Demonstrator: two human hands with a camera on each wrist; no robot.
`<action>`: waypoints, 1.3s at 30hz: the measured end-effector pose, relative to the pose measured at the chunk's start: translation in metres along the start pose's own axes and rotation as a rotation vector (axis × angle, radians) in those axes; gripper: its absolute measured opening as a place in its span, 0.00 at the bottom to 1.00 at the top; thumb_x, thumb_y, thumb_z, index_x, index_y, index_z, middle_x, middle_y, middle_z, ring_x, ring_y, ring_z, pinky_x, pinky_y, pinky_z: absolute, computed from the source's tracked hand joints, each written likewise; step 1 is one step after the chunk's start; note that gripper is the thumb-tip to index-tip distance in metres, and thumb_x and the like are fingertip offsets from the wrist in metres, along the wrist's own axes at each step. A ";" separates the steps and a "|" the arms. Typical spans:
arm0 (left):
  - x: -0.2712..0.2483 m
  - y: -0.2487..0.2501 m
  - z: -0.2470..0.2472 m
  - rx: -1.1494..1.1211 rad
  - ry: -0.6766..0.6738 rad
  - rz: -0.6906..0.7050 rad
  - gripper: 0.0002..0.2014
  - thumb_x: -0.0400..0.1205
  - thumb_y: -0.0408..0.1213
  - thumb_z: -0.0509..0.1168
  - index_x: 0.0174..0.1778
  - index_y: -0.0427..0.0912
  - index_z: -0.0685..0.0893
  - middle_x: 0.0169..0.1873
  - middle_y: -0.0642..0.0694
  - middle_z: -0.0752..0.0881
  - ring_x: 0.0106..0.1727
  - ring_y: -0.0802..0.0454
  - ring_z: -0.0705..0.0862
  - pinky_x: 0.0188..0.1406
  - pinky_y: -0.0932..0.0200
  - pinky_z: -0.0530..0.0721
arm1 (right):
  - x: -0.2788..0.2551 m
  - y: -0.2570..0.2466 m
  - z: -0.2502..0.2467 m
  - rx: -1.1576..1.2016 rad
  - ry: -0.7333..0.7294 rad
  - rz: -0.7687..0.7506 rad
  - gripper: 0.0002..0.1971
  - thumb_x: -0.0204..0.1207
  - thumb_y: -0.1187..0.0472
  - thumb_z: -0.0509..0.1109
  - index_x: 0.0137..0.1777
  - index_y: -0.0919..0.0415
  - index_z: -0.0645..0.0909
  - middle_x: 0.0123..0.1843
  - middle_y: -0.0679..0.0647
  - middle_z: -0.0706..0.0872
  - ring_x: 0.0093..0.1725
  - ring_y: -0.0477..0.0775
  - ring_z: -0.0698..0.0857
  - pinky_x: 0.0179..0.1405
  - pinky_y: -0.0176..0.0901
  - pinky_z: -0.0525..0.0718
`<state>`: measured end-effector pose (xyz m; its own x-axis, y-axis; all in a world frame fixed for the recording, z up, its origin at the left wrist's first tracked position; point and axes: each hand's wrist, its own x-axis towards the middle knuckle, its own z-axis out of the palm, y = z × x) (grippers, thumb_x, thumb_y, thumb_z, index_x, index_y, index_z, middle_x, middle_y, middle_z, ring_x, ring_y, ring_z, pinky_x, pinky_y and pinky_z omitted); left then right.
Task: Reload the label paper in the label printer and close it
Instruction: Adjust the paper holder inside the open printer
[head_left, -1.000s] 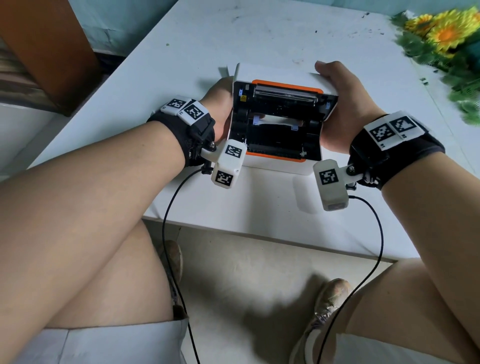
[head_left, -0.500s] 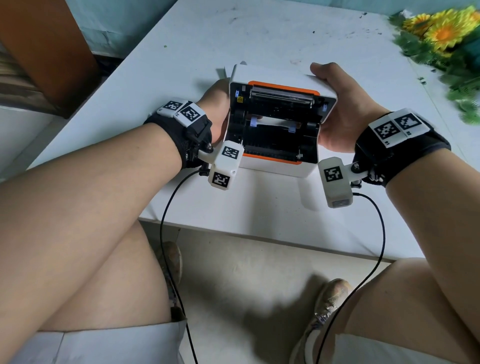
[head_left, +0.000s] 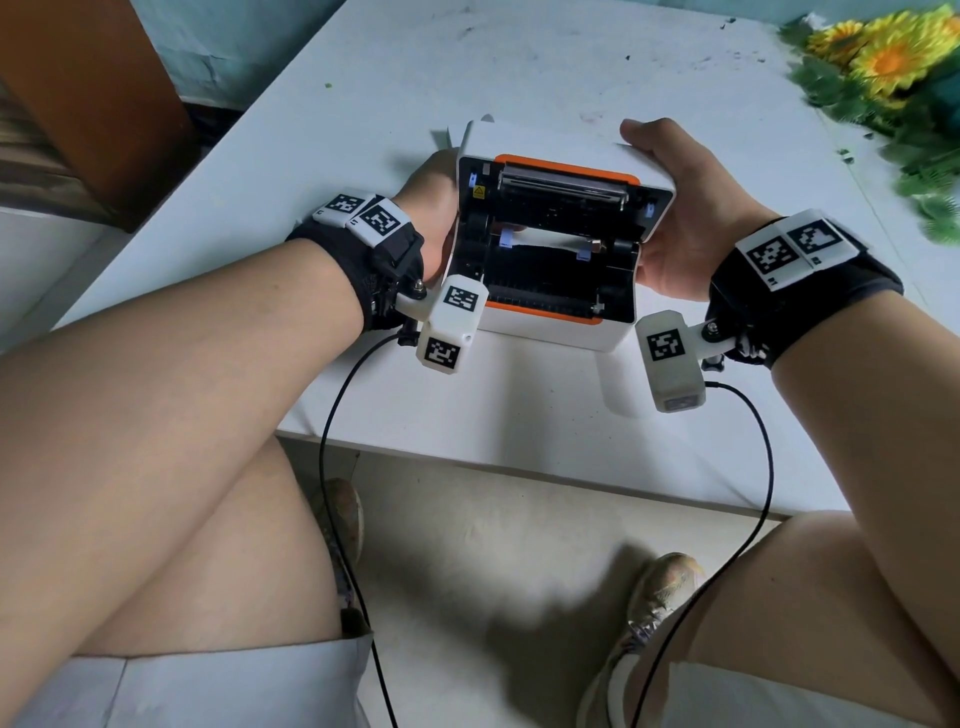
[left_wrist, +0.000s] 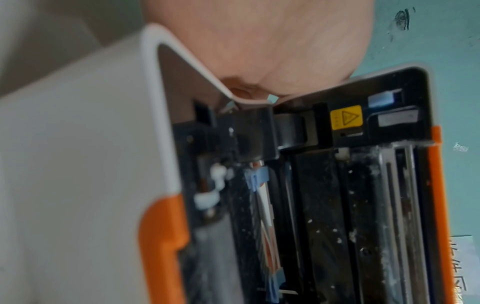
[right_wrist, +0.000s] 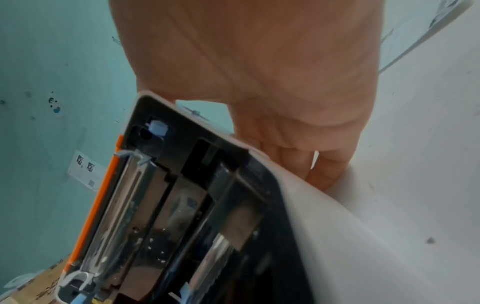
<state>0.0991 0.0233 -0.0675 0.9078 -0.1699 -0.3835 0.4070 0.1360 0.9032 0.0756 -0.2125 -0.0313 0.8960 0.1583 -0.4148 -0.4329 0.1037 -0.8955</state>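
Where flowers (head_left: 883, 57) lie, scuffed white table (head_left: 519, 62).

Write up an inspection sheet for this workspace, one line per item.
Surface: white table, scuffed with dark specks.
Job's things: label printer near the front edge, lid open; a strip of white paper lies across its inside.
Clutter: artificial sunflowers at the far right corner.
Grippers: left hand holds the printer's left side; right hand holds the right side, thumb on the lid.
Cables: black cable from each wrist camera, hanging down past the table edge.
Surroundings: teal wall; brown wooden furniture far left; pale floor.
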 end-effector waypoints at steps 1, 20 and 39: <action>0.000 0.000 -0.001 0.001 0.005 0.000 0.29 0.91 0.59 0.58 0.70 0.37 0.88 0.58 0.37 0.90 0.55 0.36 0.91 0.60 0.40 0.93 | 0.000 0.000 0.000 -0.002 0.004 0.003 0.37 0.74 0.38 0.78 0.81 0.54 0.83 0.69 0.60 0.94 0.68 0.67 0.93 0.79 0.68 0.82; -0.008 0.004 0.006 0.031 0.016 0.041 0.22 0.92 0.54 0.59 0.42 0.43 0.86 0.30 0.48 0.89 0.30 0.48 0.88 0.35 0.56 0.91 | -0.001 -0.002 -0.001 -0.032 0.023 0.029 0.37 0.74 0.37 0.77 0.78 0.59 0.85 0.69 0.61 0.94 0.68 0.68 0.93 0.78 0.67 0.83; -0.004 0.003 0.001 0.017 0.044 0.027 0.19 0.92 0.49 0.58 0.44 0.43 0.87 0.28 0.49 0.90 0.27 0.48 0.89 0.32 0.59 0.90 | -0.004 -0.004 0.003 -0.066 0.074 0.024 0.39 0.72 0.35 0.78 0.79 0.58 0.84 0.68 0.60 0.95 0.66 0.69 0.94 0.76 0.68 0.84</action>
<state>0.0971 0.0236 -0.0629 0.9222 -0.1235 -0.3665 0.3808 0.1233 0.9164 0.0737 -0.2108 -0.0256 0.8913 0.0866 -0.4451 -0.4492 0.0351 -0.8927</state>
